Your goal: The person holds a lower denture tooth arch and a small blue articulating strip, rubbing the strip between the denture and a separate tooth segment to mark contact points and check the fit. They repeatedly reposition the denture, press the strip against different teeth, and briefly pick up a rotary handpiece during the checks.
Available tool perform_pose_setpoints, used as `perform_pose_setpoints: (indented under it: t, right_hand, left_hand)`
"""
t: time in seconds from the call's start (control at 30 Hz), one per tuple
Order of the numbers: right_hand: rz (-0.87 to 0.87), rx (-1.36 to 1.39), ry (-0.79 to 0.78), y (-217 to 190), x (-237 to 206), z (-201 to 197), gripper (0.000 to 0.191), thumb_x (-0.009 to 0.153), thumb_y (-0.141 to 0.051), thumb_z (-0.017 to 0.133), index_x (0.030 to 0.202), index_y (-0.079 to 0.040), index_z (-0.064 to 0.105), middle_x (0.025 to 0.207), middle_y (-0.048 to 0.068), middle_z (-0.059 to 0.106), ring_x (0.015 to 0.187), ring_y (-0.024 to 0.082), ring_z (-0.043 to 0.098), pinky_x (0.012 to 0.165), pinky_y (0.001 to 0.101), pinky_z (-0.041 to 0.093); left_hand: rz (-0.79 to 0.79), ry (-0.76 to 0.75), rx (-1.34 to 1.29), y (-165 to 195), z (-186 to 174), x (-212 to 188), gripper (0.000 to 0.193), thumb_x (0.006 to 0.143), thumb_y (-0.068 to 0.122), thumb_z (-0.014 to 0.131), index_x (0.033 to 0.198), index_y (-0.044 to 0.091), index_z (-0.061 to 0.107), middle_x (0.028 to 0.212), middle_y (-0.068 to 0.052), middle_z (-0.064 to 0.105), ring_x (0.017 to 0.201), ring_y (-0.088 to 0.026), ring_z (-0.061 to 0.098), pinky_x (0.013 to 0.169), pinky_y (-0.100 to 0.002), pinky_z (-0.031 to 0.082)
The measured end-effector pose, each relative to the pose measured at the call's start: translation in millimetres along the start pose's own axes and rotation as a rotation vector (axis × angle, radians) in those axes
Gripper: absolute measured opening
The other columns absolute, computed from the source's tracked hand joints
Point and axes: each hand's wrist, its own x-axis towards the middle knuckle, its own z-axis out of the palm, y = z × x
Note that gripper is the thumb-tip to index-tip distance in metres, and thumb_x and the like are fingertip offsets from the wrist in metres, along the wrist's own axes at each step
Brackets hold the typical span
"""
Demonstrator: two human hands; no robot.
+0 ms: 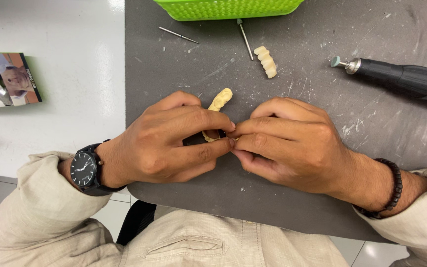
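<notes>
Both my hands meet over a dark grey mat [292,64]. My left hand [169,141], with a black wristwatch on its wrist, and my right hand [292,143], with a dark bead bracelet, pinch a cream-coloured dental arch model [220,100] between their fingertips. Only the curved upper end of the model and a small bit below the fingers show; the rest is hidden by my fingers.
A short cream row of model teeth [266,61] lies farther back on the mat. A black rotary handpiece with a small teal tip [401,76] lies at the right. Two thin metal burs [245,39] [179,34] lie near a green basket [226,9]. A crumpled packet [6,79] sits on the white table at left.
</notes>
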Motion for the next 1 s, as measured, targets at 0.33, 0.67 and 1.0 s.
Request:
perform_pose_setpoints:
  t: [0.33, 0.67, 1.0]
  right_hand:
    - [-0.043, -0.004, -0.026, 0, 2, -1, 0.021, 0.082, -0.008, 0.089, 0.097, -0.005, 0.076, 0.099, 0.005, 0.075, 0.089, 0.019, 0.069, 0.066, 0.0301, 0.054]
    - [-0.085, -0.008, -0.063, -7, 12, -5, 0.018, 0.081, -0.006, 0.083, 0.094, 0.0, 0.072, 0.097, 0.01, 0.073, 0.088, 0.023, 0.07, 0.066, 0.034, 0.055]
    - [-0.127, -0.054, -0.186, -16, 21, -10, 0.023, 0.077, -0.002, 0.079, 0.098, 0.005, 0.072, 0.099, 0.016, 0.072, 0.089, 0.028, 0.07, 0.071, 0.0358, 0.059]
  left_hand:
    - [0.004, 0.009, -0.011, -2, -2, -1, 0.02, 0.092, 0.005, 0.087, 0.108, 0.002, 0.076, 0.117, -0.013, 0.071, 0.092, -0.018, 0.068, 0.083, -0.035, 0.052]
    - [0.002, 0.032, -0.043, -4, -3, -6, 0.02, 0.092, 0.002, 0.086, 0.108, 0.0, 0.075, 0.119, -0.014, 0.069, 0.094, -0.02, 0.068, 0.087, -0.036, 0.055]
    - [-0.018, 0.03, -0.025, 0, -10, -13, 0.023, 0.088, 0.001, 0.082, 0.109, 0.002, 0.073, 0.12, -0.011, 0.068, 0.1, -0.021, 0.069, 0.093, -0.036, 0.056]
